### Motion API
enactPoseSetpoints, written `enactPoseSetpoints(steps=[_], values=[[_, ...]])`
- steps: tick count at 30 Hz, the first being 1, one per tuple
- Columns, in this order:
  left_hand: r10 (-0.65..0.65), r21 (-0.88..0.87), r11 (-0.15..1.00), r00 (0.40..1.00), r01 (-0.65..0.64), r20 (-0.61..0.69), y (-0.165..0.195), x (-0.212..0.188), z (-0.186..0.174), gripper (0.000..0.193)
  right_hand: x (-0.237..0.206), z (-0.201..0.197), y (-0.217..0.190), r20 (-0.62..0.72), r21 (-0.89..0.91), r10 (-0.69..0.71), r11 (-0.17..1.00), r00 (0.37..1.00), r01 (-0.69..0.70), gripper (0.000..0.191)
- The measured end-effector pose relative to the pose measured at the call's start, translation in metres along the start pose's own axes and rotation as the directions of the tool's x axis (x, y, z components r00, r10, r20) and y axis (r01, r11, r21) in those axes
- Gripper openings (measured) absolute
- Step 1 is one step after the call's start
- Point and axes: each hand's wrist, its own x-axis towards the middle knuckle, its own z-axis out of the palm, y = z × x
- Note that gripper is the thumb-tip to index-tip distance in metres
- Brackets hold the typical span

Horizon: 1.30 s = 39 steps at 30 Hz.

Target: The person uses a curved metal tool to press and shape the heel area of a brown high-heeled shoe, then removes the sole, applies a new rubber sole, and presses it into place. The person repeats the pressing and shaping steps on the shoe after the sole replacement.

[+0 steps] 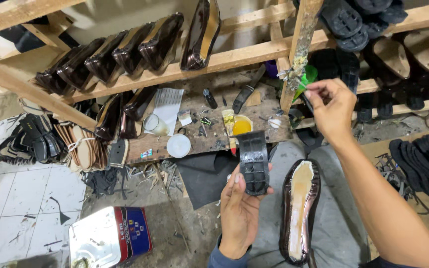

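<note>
While the left hand (pixel 238 211) holds a black rubber sole (pixel 253 162) upright at the lower middle of the frame, fingers wrapped round its lower edge and its glossy tread facing up, the right hand (pixel 332 110) reaches to the upper right, fingertips pinched on a thin brush handle (pixel 308 85) against the glue-crusted wooden post (pixel 298 54). A brown shoe (pixel 300 211) lies sole-side up on the person's lap, just right of the held sole. Behind, a cluttered wooden board (pixel 209 131) carries a yellow glue pot (pixel 242 125), and dark shoes (pixel 125 54) line the rack at upper left.
</note>
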Motion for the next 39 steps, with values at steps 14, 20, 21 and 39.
enactPoseSetpoints(steps=[14,20,21,39], values=[[-0.016,-0.043,0.999,0.997,0.013,-0.08,0.002,0.017,-0.014,0.048,0.046,0.022,-0.012,0.053,-0.122,-0.091,0.988,0.994,0.097,0.01],[0.059,-0.023,0.998,0.997,-0.06,-0.049,0.001,0.018,-0.021,0.052,0.016,0.049,-0.038,0.049,-0.07,-0.18,0.981,0.982,0.183,0.025],[0.055,-0.023,0.998,0.997,-0.056,-0.047,0.001,0.017,-0.023,0.052,0.012,0.055,-0.042,0.058,-0.07,-0.2,0.977,0.978,0.204,0.027],[0.053,-0.002,0.999,0.997,-0.053,-0.053,0.01,0.025,-0.035,0.052,0.119,0.124,-0.015,0.164,-0.521,-0.309,0.779,0.937,0.348,0.027]])
